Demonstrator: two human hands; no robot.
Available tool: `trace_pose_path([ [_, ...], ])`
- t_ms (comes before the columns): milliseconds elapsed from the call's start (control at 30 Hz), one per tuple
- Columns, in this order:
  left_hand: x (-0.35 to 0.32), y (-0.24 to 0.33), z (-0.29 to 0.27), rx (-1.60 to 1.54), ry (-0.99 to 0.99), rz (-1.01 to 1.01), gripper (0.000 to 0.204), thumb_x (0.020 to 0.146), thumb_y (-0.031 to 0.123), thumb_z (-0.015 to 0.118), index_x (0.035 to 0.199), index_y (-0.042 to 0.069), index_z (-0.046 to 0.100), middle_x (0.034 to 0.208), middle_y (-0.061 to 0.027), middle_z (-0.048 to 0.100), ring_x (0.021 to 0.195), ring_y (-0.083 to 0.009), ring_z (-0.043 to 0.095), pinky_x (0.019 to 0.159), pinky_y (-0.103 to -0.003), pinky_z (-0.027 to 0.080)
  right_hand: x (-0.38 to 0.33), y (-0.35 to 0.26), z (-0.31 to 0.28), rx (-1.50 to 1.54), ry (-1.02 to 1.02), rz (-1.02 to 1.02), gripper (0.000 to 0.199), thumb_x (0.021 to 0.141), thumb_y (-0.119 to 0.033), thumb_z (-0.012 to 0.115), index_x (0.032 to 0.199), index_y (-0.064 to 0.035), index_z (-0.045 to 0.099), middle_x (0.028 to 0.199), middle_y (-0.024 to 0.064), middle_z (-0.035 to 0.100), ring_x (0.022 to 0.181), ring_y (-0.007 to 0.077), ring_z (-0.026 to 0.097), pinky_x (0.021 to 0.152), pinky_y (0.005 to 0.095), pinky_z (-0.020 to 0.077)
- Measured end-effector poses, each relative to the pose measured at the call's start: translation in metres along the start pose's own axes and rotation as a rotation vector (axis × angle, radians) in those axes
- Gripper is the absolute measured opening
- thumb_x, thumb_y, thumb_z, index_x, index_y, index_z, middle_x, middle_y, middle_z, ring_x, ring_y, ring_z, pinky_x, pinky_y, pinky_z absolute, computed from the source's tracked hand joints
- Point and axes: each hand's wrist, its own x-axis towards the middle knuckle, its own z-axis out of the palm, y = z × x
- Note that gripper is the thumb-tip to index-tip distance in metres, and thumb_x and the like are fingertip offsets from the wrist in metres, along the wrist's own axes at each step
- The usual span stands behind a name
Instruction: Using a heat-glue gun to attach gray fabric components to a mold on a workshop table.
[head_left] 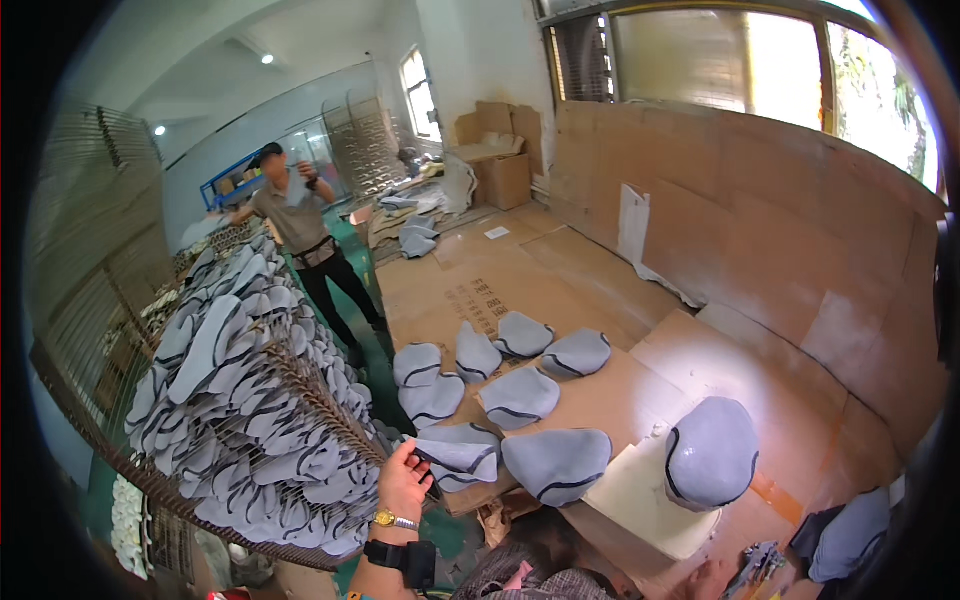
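Note:
My left hand, with a gold watch and a black band on the wrist, grips the edge of a folded grey fabric piece with dark trim at the near edge of the cardboard-covered table. Several similar grey pieces lie spread on the cardboard beyond it. One large one lies just right of the held piece. A rounded grey piece sits domed on a cream foam block. My right hand does not show.
A wire rack loaded with several grey pieces stands at my left. A person stands behind it on the green floor. Cardboard sheets line the right wall. Cardboard boxes sit at the back.

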Motion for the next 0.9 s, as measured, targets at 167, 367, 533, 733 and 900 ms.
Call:
trace_pose_path([
  [167,0.004,-0.001,0.005,-0.05,-0.047,0.034,0.026,0.072,0.031,0.069,0.061,0.022,0.047,0.058,0.0071,0.048,0.064,-0.0132,0.048,0.073,-0.038,0.033,0.009,0.016,0.018,0.087,0.419,-0.232,0.015,0.059,-0.007,0.063,0.07,-0.005,0.054,0.076,0.0156,0.052,0.083,0.0354,0.049,0.074,0.0451,0.0395],
  [367,0.001,-0.006,0.012,-0.043,-0.093,0.016,0.027,0.071,0.033,0.069,0.062,0.021,0.047,0.061,0.0076,0.046,0.068,-0.0122,0.046,0.074,-0.037,0.03,0.008,0.012,0.013,0.138,0.38,-0.146,0.014,0.059,-0.01,0.065,0.066,-0.0054,0.054,0.078,0.0139,0.053,0.084,0.033,0.05,0.073,0.0437,0.0419],
  [533,0.0,-0.005,0.012,-0.013,-0.114,0.004,0.026,0.071,0.034,0.068,0.067,0.021,0.047,0.063,0.0081,0.044,0.069,-0.0117,0.044,0.075,-0.037,0.028,0.008,0.002,-0.01,0.404,0.225,0.011,0.014,0.066,-0.01,0.064,0.076,-0.0021,0.06,0.074,0.0099,0.058,0.073,0.0264,0.057,0.065,0.0372,0.0457],
  [733,0.002,-0.004,0.007,-0.028,-0.075,0.005,0.022,0.068,0.035,0.07,0.073,0.022,0.053,0.066,0.0091,0.044,0.069,-0.0107,0.043,0.08,-0.038,0.028,0.035,-0.037,-0.07,1.319,0.208,0.091,0.019,0.074,-0.015,0.067,0.084,0.0008,0.061,0.074,0.0032,0.06,0.068,0.0088,0.053,0.061,0.0228,0.0429],
  [900,0.0,-0.005,0.003,-0.024,-0.081,0.005,0.023,0.07,0.035,0.069,0.071,0.021,0.05,0.066,0.008,0.043,0.07,-0.0113,0.043,0.079,-0.038,0.028,0.055,-0.086,-0.113,1.431,0.205,0.159,0.009,0.076,-0.013,0.065,0.074,-0.0064,0.06,0.068,-0.0008,0.056,0.063,0.0085,0.052,0.059,0.0211,0.0408],
])
